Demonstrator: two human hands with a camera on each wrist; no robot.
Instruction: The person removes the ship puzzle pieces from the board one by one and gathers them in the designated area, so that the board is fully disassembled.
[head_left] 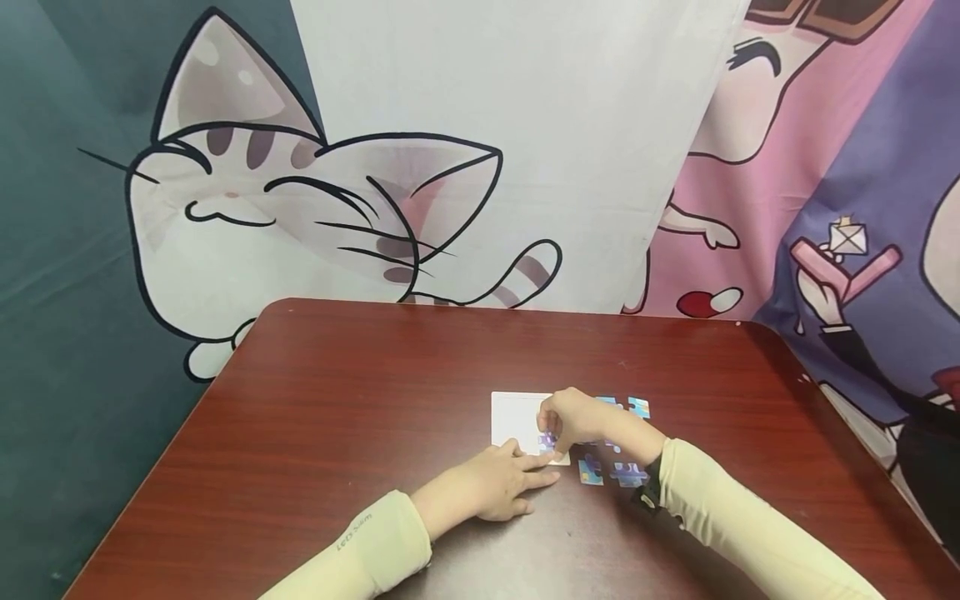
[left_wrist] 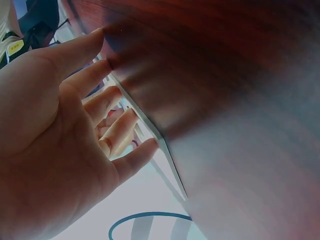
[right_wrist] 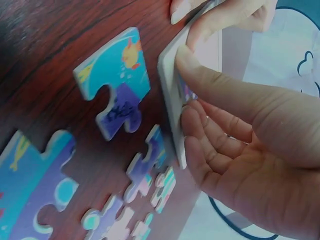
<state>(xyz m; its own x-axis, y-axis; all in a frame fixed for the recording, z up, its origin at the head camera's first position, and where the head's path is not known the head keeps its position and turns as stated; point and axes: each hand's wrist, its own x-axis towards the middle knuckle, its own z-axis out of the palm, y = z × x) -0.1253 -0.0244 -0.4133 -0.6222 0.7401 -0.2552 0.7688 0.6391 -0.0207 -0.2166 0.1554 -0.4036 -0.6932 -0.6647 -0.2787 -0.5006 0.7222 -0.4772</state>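
A white puzzle tray (head_left: 513,417) lies on the table, with a purple-blue jigsaw piece (head_left: 547,442) at its lower right corner. My right hand (head_left: 577,417) is over that corner, thumb and curled fingers pinching the piece. In the right wrist view the thumb lies across the tray's rim (right_wrist: 172,115), and the fingers hide most of the piece. My left hand (head_left: 498,483) spreads its fingers along the near edge of the tray, fingertips touching it. Its palm in the left wrist view holds nothing.
Loose jigsaw pieces lie right of the tray: one blue with an orange figure (right_wrist: 132,55), a purple one (head_left: 628,475) under the right wrist, and several farther back, including a light-blue one (head_left: 639,407). A cartoon cloth (head_left: 525,83) hangs behind the brown table (head_left: 337,400).
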